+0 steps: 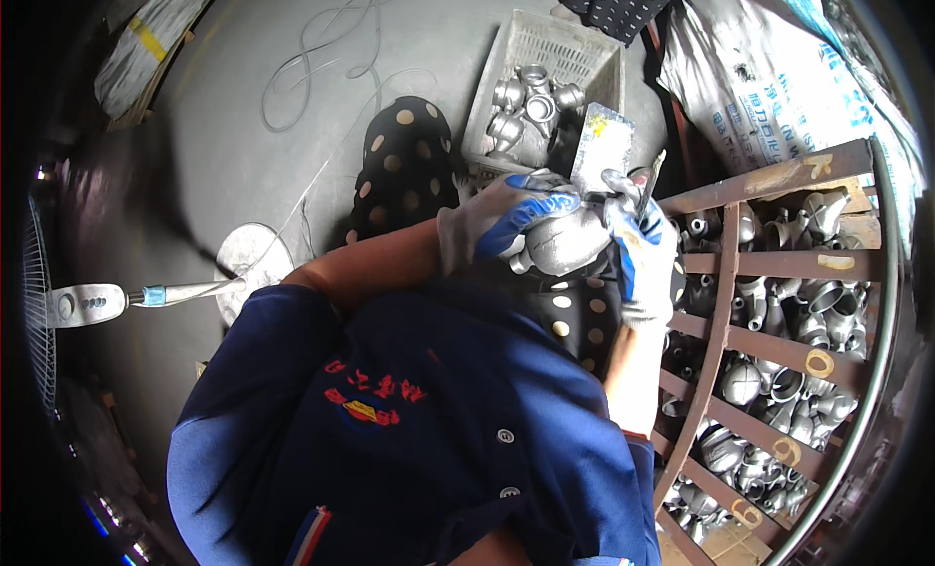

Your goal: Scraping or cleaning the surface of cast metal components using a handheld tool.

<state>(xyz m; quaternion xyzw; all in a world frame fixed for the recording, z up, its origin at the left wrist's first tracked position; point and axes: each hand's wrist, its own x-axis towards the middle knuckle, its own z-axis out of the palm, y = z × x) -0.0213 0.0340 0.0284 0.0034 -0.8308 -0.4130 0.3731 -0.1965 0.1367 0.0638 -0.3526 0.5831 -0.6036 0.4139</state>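
Note:
A rounded silver metal casting [565, 243] with a short spout at its lower left sits over my lap. My left hand [514, 217], in a grey glove with blue coating, is closed around its left and upper side. My right hand [641, 246], gloved the same way, is at the casting's right side. Its fingers are wrapped round a small hand tool [645, 181] with a dark reddish part and a narrow tip pointing up. The tool's exact kind is hard to make out. Just beyond both hands stands a pale grey rectangular block [602, 147] with a yellow-green mark.
Ahead, a grey plastic crate [477, 113] holds several metal castings [536, 103]. A brown metal-barred cage [726, 303] full of similar castings is at my right, with white woven sacks [750, 89] beyond. On the left stands a fan [88, 305]; a cable [302, 50] loops across the floor.

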